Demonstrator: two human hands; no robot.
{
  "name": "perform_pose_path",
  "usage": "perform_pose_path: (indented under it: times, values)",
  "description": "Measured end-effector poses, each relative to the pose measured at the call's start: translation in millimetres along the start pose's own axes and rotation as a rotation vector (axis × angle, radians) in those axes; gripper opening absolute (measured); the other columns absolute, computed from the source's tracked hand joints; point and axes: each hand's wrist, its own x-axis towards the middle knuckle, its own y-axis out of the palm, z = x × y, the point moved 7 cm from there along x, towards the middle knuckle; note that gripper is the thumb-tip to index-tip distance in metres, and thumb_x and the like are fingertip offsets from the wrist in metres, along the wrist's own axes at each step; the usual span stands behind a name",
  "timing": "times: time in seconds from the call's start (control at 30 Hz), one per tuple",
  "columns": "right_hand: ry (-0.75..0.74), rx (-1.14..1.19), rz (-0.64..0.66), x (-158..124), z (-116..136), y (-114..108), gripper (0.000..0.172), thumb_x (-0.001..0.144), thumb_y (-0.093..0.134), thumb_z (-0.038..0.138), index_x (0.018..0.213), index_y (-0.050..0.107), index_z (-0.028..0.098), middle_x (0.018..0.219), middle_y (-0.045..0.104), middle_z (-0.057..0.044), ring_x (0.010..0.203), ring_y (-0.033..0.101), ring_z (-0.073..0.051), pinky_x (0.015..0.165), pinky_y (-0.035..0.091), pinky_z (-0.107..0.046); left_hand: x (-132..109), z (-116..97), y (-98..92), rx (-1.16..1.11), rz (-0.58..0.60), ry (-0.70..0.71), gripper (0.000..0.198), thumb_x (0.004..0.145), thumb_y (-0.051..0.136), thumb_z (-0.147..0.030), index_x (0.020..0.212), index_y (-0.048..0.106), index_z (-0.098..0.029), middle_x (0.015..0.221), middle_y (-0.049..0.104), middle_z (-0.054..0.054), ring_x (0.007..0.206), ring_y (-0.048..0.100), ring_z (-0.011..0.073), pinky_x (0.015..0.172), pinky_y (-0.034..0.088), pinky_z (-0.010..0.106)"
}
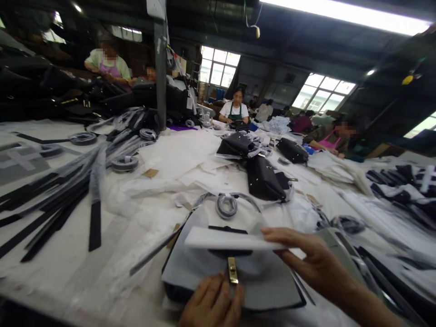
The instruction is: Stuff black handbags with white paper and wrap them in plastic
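Observation:
A grey-and-black handbag (265,290) lies in front of me, with a gold clasp (232,270) at its middle. My left hand (213,302) is at the bag's lower front, its bent fingers pressed together just below and left of the clasp. Pinched between the thumb and fingers of my right hand (306,256) is a flat strip of folded white paper (225,239), slightly blurred. It is held level over the upper part of the bag and hides part of the black piece there. A wrapped coil (226,205) rests just beyond the bag.
Long black straps (95,222) in clear wrap spread over the left of the white table. More black bags (265,179) stand beyond mine. A metal post (160,72) rises behind the straps. Co-workers sit farther back, one in a green apron (235,112).

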Motion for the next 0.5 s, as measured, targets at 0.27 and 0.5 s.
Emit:
perform_pose_path:
  times: [0.27, 0.5]
  values:
    - [-0.056, -0.456, 0.41, -18.6, 42.5, 67.6, 0.056, 0.076, 0.049, 0.0, 0.124, 0.059, 0.026, 0.093, 0.071, -0.005, 0.08, 0.068, -0.023, 0.076, 0.056, -0.035, 15.1, 2.1, -13.5, -0.135, 0.131, -0.015, 0.042, 0.105, 0.028, -0.018, 0.118, 0.067, -0.019, 0.097, 0.069, 0.004, 0.096, 0.062, 0.0184, 0.098, 0.043, 0.034]
    - [-0.161, -0.395, 0.232, -1.6, 60.5, 77.5, 0.042, 0.084, 0.044, 0.001, 0.118, 0.062, 0.017, 0.119, 0.069, -0.013, 0.108, 0.066, -0.023, 0.094, 0.054, -0.035, 13.4, -0.4, -13.7, -0.089, 0.181, 0.027, 0.042, 0.106, 0.026, -0.019, 0.126, 0.062, -0.016, 0.111, 0.069, 0.008, 0.107, 0.06, 0.0203, 0.094, 0.046, 0.034]
